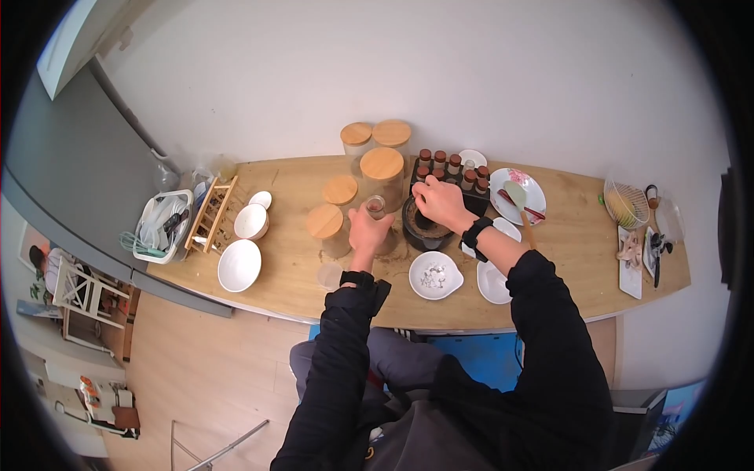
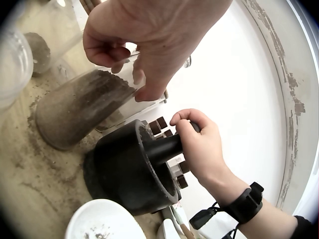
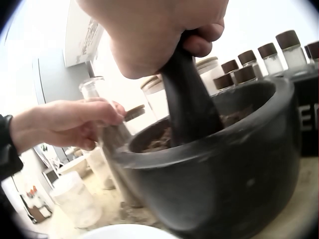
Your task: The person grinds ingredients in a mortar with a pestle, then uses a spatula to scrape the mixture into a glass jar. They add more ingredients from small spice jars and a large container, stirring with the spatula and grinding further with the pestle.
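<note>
while the right hand (image 1: 444,202) grips a half-hidden pestle (image 3: 190,102), the left hand (image 1: 371,229) clasps a jar (image 2: 79,107).

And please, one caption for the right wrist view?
The right hand grips a black pestle inside a mortar of brown crumbs.

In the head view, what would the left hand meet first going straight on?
Past the tall clear glass jar it grips, the left hand would likely meet the large clear wooden-lidded jar; depth is unclear.
</note>
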The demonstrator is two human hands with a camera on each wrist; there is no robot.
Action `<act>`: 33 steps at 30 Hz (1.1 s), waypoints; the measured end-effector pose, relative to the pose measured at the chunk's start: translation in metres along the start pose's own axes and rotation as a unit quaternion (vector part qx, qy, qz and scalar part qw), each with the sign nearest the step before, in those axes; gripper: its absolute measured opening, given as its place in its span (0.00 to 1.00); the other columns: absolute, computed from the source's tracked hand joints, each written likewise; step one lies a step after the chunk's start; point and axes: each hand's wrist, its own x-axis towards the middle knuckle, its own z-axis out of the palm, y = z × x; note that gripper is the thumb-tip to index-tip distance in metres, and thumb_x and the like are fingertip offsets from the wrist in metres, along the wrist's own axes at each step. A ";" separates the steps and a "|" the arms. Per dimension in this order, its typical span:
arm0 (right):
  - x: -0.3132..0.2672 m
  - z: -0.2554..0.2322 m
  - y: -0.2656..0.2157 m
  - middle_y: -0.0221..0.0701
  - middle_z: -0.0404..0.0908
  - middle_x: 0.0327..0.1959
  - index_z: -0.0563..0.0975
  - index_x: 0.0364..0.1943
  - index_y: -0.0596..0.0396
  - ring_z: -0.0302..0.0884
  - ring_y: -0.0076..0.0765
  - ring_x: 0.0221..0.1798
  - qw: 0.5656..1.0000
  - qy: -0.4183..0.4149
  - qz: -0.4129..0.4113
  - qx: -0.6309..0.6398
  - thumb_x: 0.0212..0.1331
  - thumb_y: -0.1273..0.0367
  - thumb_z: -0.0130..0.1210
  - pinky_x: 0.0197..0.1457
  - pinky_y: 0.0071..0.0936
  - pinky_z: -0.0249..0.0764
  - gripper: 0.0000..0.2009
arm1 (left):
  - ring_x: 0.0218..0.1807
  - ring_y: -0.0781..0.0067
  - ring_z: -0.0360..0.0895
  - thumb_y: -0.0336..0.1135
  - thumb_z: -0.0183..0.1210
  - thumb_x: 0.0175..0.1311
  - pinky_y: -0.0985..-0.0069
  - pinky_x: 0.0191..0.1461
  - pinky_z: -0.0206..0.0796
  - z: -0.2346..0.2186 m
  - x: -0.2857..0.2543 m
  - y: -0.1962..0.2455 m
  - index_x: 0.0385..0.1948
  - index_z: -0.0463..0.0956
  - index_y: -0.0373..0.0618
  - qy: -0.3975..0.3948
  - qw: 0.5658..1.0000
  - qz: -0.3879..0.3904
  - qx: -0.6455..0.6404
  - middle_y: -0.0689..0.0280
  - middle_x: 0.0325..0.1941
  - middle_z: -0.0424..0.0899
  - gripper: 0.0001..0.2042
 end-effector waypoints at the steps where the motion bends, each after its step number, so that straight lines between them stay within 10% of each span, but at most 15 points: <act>1: 0.001 -0.001 0.007 0.33 0.73 0.25 0.76 0.27 0.45 0.77 0.41 0.23 1.000 0.007 -0.017 -0.013 0.51 0.65 0.54 0.24 0.38 0.72 0.03 | 0.50 0.54 0.75 0.46 0.66 0.41 0.61 0.52 0.69 0.000 0.001 0.000 0.51 0.72 0.56 0.001 1.000 -0.001 0.001 0.58 0.49 0.69 0.29; 29: -0.007 -0.015 -0.001 0.36 0.76 0.35 0.75 0.35 0.42 0.76 0.48 0.39 0.944 -0.013 0.299 0.141 0.61 0.61 0.47 0.41 0.42 0.71 0.06 | 0.50 0.56 0.75 0.47 0.66 0.42 0.63 0.51 0.69 -0.002 0.000 0.002 0.48 0.72 0.56 0.000 1.000 -0.012 0.013 0.59 0.50 0.68 0.27; 33: -0.011 -0.018 0.000 0.38 0.77 0.33 0.76 0.33 0.43 0.77 0.50 0.35 0.960 -0.056 0.238 0.132 0.58 0.62 0.49 0.37 0.44 0.72 0.06 | 0.50 0.56 0.75 0.47 0.66 0.42 0.63 0.51 0.69 -0.005 -0.002 0.005 0.50 0.72 0.56 -0.010 1.000 -0.015 0.014 0.59 0.50 0.68 0.28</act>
